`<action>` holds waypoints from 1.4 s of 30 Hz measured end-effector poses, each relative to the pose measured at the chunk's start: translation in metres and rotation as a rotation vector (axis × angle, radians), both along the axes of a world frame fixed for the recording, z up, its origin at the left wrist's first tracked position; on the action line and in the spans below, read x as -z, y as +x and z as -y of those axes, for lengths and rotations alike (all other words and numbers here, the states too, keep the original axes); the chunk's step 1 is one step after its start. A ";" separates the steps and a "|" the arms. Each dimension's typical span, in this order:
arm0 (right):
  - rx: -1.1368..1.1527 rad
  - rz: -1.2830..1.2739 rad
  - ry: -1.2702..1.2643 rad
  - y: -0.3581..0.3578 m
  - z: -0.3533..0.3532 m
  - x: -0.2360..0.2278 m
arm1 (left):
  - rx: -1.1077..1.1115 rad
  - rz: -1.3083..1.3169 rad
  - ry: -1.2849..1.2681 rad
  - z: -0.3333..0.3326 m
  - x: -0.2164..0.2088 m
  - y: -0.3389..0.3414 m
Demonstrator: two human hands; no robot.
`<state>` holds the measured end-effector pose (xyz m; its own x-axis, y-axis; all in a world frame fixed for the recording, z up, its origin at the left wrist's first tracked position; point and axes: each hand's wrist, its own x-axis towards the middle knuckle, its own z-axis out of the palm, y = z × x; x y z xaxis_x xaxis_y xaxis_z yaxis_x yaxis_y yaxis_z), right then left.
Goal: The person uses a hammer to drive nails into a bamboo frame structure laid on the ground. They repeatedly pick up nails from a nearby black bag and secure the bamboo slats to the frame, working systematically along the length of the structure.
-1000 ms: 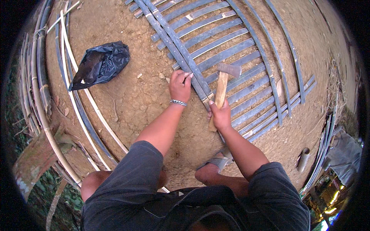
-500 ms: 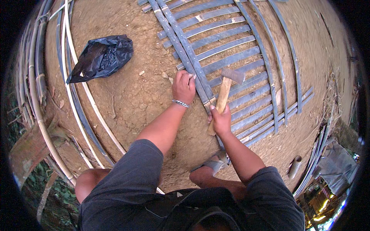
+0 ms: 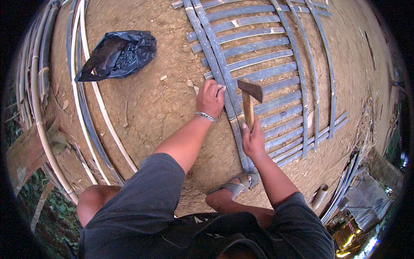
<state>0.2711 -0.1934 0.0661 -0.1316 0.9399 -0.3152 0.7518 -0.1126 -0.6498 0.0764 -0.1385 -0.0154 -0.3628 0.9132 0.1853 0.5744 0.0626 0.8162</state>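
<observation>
A lattice of grey bamboo slats [image 3: 276,69] lies flat on the bare earth in front of me. My right hand [image 3: 252,140] grips the wooden handle of a hammer [image 3: 249,99], its metal head raised over the slats. My left hand [image 3: 210,98], with a metal bracelet on the wrist, rests on the edge of the two long side slats [image 3: 215,60], fingers pinched together there; whether it holds a nail is too small to tell. My sandalled foot [image 3: 235,186] presses on the near end of those side slats.
A crumpled black plastic bag [image 3: 117,54] lies on the dirt to the left. Long loose bamboo strips [image 3: 82,112] curve along the left side. More strips and a short bamboo tube [image 3: 320,196] lie at the lower right.
The hammer head has swung from the right toward the side slats, closer to my left hand. The view has shifted slightly; my left hand stays on the slats.
</observation>
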 end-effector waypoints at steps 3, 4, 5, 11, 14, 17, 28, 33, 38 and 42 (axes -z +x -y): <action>-0.129 0.079 -0.093 0.003 -0.029 -0.022 | -0.001 0.011 -0.008 -0.002 -0.004 0.000; -0.178 0.070 -0.038 0.004 -0.035 -0.025 | 0.000 0.011 -0.020 -0.001 -0.004 0.001; -0.200 0.069 -0.036 0.007 -0.038 -0.025 | 0.000 0.009 -0.032 -0.001 -0.003 0.001; -0.275 0.042 -0.015 0.015 -0.039 -0.025 | 0.013 0.056 -0.039 -0.002 -0.005 0.000; -0.295 0.100 -0.056 0.017 -0.044 -0.020 | 0.015 0.008 -0.045 0.001 0.000 -0.002; -0.251 0.030 -0.023 0.018 -0.042 -0.023 | 0.012 0.030 -0.080 -0.001 -0.001 0.000; -0.274 -0.056 0.086 0.020 -0.035 -0.014 | 0.019 0.062 -0.060 0.001 -0.006 -0.001; -0.284 0.031 -0.028 0.018 -0.038 -0.014 | 0.017 0.084 -0.094 0.001 -0.007 -0.002; -0.295 0.011 0.062 0.019 -0.037 -0.018 | 0.047 0.093 -0.072 0.000 -0.004 -0.003; -0.321 0.108 0.031 0.022 -0.039 -0.016 | 0.017 0.086 -0.098 -0.001 -0.007 -0.003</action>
<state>0.2929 -0.1540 0.0825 -0.3900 0.8650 -0.3158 0.8103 0.1594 -0.5640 0.0739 -0.1374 -0.0081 -0.3575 0.9317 0.0638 0.5039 0.1349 0.8531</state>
